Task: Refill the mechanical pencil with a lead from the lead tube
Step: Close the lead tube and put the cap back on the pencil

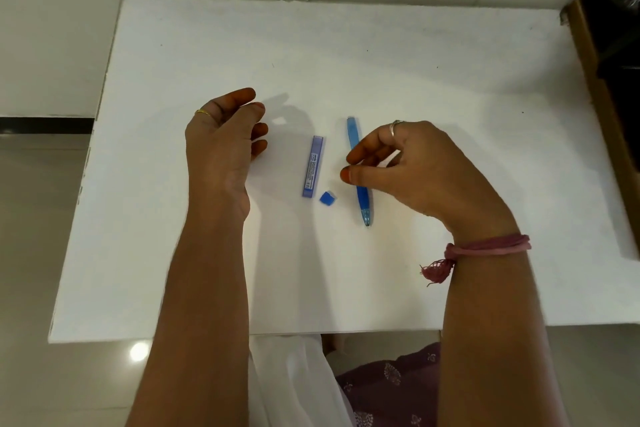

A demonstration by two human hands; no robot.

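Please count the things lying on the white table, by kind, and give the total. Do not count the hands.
Pencil: 1
Lead tube: 1
Small blue cap: 1
Total: 3

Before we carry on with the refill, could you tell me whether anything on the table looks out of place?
Only the small blue cap: it lies loose on the table, apart from the lead tube and the mechanical pencil. Nothing looks spilled or damaged.

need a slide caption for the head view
Bare hands, left and right, hover over a blue lead tube, its cap and a blue mechanical pencil.
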